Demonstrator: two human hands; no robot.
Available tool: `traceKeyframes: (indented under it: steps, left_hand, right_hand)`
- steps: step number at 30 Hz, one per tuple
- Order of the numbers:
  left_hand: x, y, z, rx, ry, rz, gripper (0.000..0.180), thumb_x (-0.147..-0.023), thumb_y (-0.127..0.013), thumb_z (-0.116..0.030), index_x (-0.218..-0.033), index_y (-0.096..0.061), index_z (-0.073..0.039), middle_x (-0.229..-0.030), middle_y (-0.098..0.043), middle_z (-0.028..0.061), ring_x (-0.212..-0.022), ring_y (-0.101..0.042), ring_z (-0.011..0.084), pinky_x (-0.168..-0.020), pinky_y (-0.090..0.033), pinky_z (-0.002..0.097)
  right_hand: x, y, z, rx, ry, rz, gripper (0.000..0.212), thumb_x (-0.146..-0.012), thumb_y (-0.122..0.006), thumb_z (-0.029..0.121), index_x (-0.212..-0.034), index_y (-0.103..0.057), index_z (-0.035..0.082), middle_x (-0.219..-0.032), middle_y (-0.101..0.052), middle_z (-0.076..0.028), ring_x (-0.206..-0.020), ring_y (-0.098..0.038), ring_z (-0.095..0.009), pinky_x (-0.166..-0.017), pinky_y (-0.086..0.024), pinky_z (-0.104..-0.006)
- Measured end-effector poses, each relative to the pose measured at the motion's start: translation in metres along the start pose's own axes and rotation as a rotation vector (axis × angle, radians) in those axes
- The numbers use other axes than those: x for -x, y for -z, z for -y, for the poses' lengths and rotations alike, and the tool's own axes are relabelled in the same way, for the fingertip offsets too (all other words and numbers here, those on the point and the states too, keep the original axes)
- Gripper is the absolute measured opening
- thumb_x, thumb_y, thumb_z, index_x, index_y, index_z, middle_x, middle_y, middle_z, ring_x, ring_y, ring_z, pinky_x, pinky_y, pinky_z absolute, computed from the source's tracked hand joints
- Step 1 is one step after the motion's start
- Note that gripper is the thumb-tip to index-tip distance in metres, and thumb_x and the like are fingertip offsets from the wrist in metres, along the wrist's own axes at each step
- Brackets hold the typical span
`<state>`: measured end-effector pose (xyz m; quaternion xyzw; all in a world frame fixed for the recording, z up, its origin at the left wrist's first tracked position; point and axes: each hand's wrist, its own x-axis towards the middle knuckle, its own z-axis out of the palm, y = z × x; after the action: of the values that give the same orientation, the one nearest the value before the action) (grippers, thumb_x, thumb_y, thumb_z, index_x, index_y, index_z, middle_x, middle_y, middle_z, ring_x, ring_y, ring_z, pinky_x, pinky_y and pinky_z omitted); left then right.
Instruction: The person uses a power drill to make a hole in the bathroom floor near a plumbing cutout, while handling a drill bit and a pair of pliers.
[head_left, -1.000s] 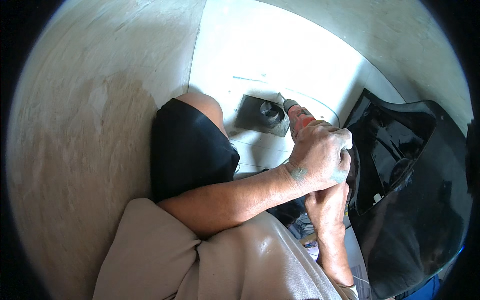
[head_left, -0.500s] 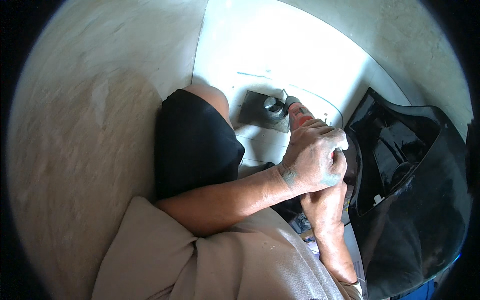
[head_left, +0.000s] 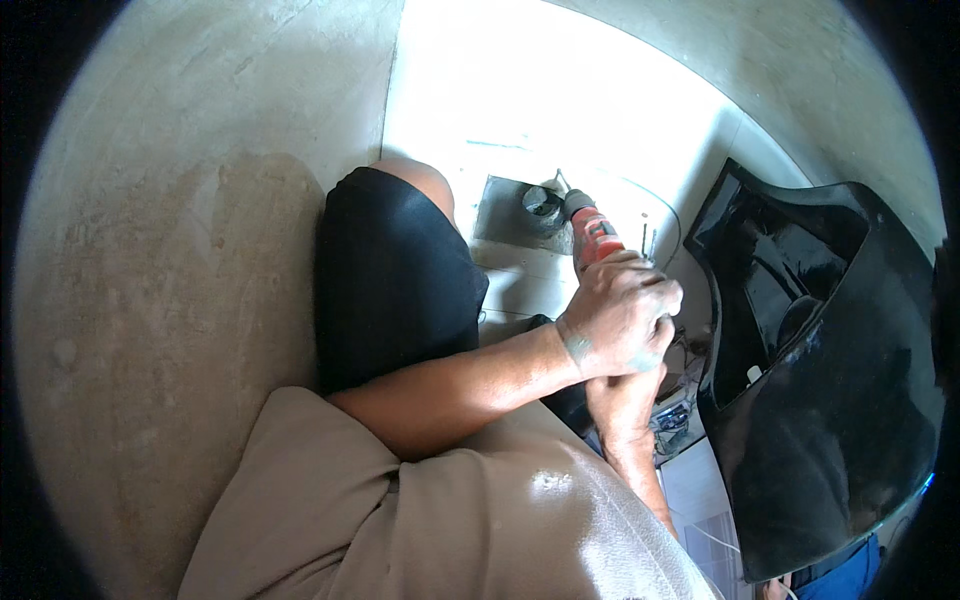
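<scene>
Red drill (head_left: 597, 236) is gripped by left hand (head_left: 620, 312); right hand (head_left: 625, 393) is half hidden, grip unclear. Square hole (head_left: 501, 220) seems cut; what's left can't be told.

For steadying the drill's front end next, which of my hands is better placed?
Probably your left hand: it is wrapped over the red drill, nearer the chuck. Your right hand sits farther back, mostly hidden by the left.

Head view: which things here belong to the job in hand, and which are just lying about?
Likely in use: red power drill, in the left hand; drill bit; right hand; dark square patch; round opening.
Likely just lying about: glossy black fixture; small jumbled items.
</scene>
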<state>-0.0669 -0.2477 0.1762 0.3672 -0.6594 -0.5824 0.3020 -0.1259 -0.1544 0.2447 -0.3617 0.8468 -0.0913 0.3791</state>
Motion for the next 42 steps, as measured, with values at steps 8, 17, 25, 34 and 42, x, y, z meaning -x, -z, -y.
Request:
traceKeyframes:
  steps: [8,17,25,34,42]
  left_hand:
    - [-0.034,0.01,-0.01,0.016,0.19,0.088,0.01,-0.073,-0.07,-0.013,-0.077,-0.068,-0.004,-0.076,-0.072,0.0179,-0.078,-0.071,0.0359,-0.082,-0.055,0.0511]
    - [-0.065,0.021,-0.014,-0.03,0.298,0.048,0.008,-0.077,-0.071,-0.013,-0.075,-0.074,-0.006,-0.073,-0.073,0.0167,-0.072,-0.074,0.0341,-0.074,-0.058,0.0465]
    - [-0.107,0.035,0.004,-0.016,0.352,-0.094,0.008,-0.076,-0.075,-0.013,-0.08,-0.077,-0.007,-0.072,-0.074,0.0132,-0.068,-0.072,0.0226,-0.066,-0.057,0.038]
    - [-0.137,0.08,0.035,0.17,0.439,-0.168,0.007,-0.079,-0.076,-0.009,-0.079,-0.078,-0.003,-0.076,-0.075,0.0104,-0.071,-0.069,0.02,-0.072,-0.057,0.0379]
    - [-0.138,0.087,0.039,0.214,0.247,-0.18,0.01,-0.084,-0.071,-0.006,-0.084,-0.08,-0.002,-0.081,-0.076,0.0107,-0.075,-0.069,0.0203,-0.075,-0.056,0.0377]
  right_hand:
    - [-0.028,0.023,0.032,0.058,-0.066,0.031,0.04,-0.083,-0.073,0.004,-0.12,-0.064,-0.006,-0.113,-0.072,-0.028,-0.112,-0.071,-0.041,-0.096,-0.055,-0.0438]
    - [-0.056,0.039,0.049,0.102,0.054,-0.015,0.073,-0.082,-0.07,0.0,-0.148,-0.039,-0.004,-0.1,-0.073,-0.032,-0.103,-0.073,-0.043,-0.09,-0.058,-0.0458]
    - [-0.097,0.06,0.088,0.295,0.072,0.055,0.037,-0.083,-0.068,0.006,-0.116,-0.058,-0.008,-0.094,-0.071,-0.034,-0.097,-0.071,-0.048,-0.091,-0.056,-0.053]
    - [-0.128,0.063,0.139,0.51,0.156,0.095,0.035,-0.083,-0.075,0.022,-0.109,-0.077,-0.002,-0.105,-0.076,-0.026,-0.102,-0.075,-0.039,-0.095,-0.059,-0.0457]
    - [-0.119,0.069,0.156,0.517,0.155,0.122,0.035,-0.084,-0.075,0.025,-0.108,-0.078,0.001,-0.105,-0.077,-0.024,-0.1,-0.076,-0.038,-0.093,-0.059,-0.045]
